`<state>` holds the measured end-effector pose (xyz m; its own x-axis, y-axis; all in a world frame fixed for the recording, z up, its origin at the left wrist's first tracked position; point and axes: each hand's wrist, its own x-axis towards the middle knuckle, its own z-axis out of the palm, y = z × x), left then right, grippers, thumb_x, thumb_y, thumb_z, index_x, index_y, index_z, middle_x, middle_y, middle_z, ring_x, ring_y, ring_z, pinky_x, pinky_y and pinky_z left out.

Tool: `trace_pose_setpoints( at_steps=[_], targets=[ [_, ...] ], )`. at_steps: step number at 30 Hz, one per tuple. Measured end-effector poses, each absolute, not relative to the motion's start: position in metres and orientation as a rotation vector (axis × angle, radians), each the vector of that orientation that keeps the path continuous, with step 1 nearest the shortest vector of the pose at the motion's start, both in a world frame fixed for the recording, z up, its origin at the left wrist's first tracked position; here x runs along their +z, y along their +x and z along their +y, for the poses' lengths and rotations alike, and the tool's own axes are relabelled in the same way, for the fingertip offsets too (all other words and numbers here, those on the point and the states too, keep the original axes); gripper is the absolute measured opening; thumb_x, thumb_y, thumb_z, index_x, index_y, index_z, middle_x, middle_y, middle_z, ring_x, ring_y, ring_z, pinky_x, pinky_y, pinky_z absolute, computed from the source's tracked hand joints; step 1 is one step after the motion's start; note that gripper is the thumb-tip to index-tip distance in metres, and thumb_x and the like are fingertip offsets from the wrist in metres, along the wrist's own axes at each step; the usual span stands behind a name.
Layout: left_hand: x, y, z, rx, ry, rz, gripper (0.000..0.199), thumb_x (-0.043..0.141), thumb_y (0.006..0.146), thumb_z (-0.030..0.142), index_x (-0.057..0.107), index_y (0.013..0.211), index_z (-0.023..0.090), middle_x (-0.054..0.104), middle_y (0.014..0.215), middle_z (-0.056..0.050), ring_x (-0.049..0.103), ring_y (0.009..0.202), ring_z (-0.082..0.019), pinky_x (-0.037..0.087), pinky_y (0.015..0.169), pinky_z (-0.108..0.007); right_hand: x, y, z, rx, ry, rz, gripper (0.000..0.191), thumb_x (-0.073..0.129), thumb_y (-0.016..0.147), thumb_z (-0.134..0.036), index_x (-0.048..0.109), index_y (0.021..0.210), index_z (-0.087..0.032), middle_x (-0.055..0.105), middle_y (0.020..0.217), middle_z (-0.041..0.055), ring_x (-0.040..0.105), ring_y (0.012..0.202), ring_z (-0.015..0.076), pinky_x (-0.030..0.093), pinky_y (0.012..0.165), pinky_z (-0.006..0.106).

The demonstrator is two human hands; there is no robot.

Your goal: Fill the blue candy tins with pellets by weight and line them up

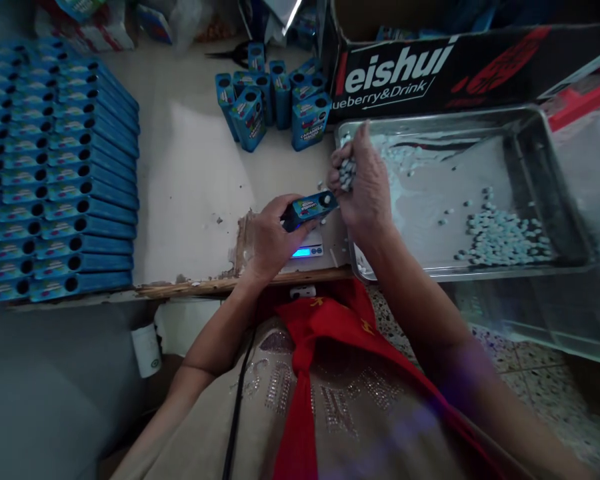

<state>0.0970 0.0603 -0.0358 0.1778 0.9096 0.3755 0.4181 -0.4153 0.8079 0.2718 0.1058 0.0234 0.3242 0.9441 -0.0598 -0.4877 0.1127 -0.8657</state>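
My left hand (275, 237) is closed round a small blue candy box (310, 205), tilted above a digital scale (307, 250) with a lit blue display. The box's round opening faces up, with a pale candy at it. Just right of the box, my right hand (363, 183) is closed on a handful of small pale candies (347, 173), which show between the fingers. That hand is over the left edge of a metal tray (460, 272). A heap of loose pale candies (505, 237) lies in the tray's right part.
Rows of blue boxes (90, 177) with round openings stack at the left. Several upright blue boxes (310, 123) stand at the back, near black-handled scissors (235, 53). A black cardboard carton (430, 73) borders the tray. The wooden table edge (195, 288) is chipped.
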Motion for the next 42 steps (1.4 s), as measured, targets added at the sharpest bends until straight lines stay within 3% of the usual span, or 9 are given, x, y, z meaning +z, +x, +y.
trace_pose_setpoints(
  at_steps=[6,11,18,23,28,32,37,40,42],
  targets=[
    [-0.033,0.093,0.060,1.184,1.932,1.219,0.044,0.103,0.094,0.025,0.079,0.131,0.026,0.085,0.124,-0.003,0.083,0.109,-0.022,0.071,0.101,-0.035,0.021,0.257,0.094,1.026,-0.975,-0.834,0.065,0.087,0.098,-0.081,0.055,0.077,-0.029,0.054,0.078,-0.0027,0.049,0.066,0.0151,0.045,0.058,0.031],
    [-0.030,0.086,0.057,1.149,1.897,1.208,0.046,0.103,0.093,0.022,0.079,0.132,0.027,0.086,0.124,-0.002,0.085,0.108,-0.021,0.071,0.101,-0.034,0.020,0.244,0.093,0.894,-0.986,-0.914,0.070,0.071,0.107,-0.086,0.048,0.073,-0.029,0.043,0.070,-0.0032,0.042,0.060,0.0161,0.038,0.058,0.034],
    [-0.040,0.080,0.058,1.139,1.851,1.219,0.052,0.108,0.089,0.024,0.081,0.134,0.028,0.087,0.124,-0.003,0.086,0.110,-0.022,0.071,0.106,-0.036,0.001,0.268,0.112,1.124,-0.974,-0.812,0.077,0.074,0.095,-0.099,0.042,0.075,-0.032,0.029,0.063,-0.0045,0.029,0.057,0.0187,0.030,0.052,0.038],
    [-0.049,0.068,0.063,1.157,1.876,1.149,0.060,0.111,0.088,0.034,0.083,0.140,0.030,0.086,0.134,-0.007,0.085,0.122,-0.026,0.070,0.113,-0.041,0.001,0.322,0.112,1.284,-0.895,-0.545,0.066,0.091,0.099,-0.068,0.043,0.075,-0.030,0.026,0.064,-0.0081,0.023,0.056,0.0154,0.029,0.050,0.031],
    [-0.035,0.041,0.070,1.083,1.840,1.087,0.054,0.102,0.096,0.055,0.084,0.139,0.028,0.084,0.141,-0.012,0.081,0.133,-0.029,0.069,0.118,-0.045,-0.001,0.375,0.080,1.143,-0.886,-0.080,0.041,0.079,0.104,-0.030,0.050,0.076,-0.029,0.047,0.069,-0.0042,0.050,0.058,0.0152,0.045,0.050,0.026],
    [-0.014,0.030,0.082,1.057,1.784,1.147,0.046,0.096,0.100,0.057,0.085,0.131,0.025,0.084,0.137,-0.011,0.081,0.131,-0.029,0.070,0.116,-0.046,-0.001,0.405,0.062,1.040,-0.876,0.232,0.028,0.063,0.095,-0.006,0.060,0.077,-0.027,0.067,0.077,-0.0010,0.072,0.074,0.0142,0.063,0.063,0.025],
    [0.002,0.040,0.098,0.944,1.920,1.121,0.047,0.105,0.091,0.046,0.085,0.128,0.025,0.083,0.134,-0.009,0.080,0.130,-0.031,0.070,0.114,-0.048,0.006,0.427,0.070,1.477,-0.796,0.472,0.040,0.044,0.108,-0.018,0.071,0.078,-0.020,0.073,0.080,-0.0011,0.055,0.058,0.0041,0.031,0.050,0.020],
    [0.008,0.047,0.101,0.847,1.977,1.092,0.046,0.105,0.089,0.042,0.086,0.128,0.026,0.083,0.133,-0.008,0.080,0.129,-0.032,0.070,0.113,-0.048,0.007,0.428,0.083,1.584,-0.977,0.164,0.059,0.024,0.118,-0.019,0.075,0.087,-0.015,0.060,0.069,-0.0067,0.033,0.047,-0.0033,0.015,0.050,0.022],
    [0.010,0.050,0.100,0.815,2.004,1.108,0.045,0.105,0.090,0.041,0.087,0.127,0.027,0.083,0.133,-0.008,0.081,0.129,-0.031,0.070,0.113,-0.049,0.003,0.423,0.092,1.504,-1.155,-0.089,0.058,0.029,0.123,-0.026,0.071,0.083,-0.018,0.049,0.060,-0.0089,0.021,0.044,-0.0009,0.011,0.048,0.023]
  ],
)
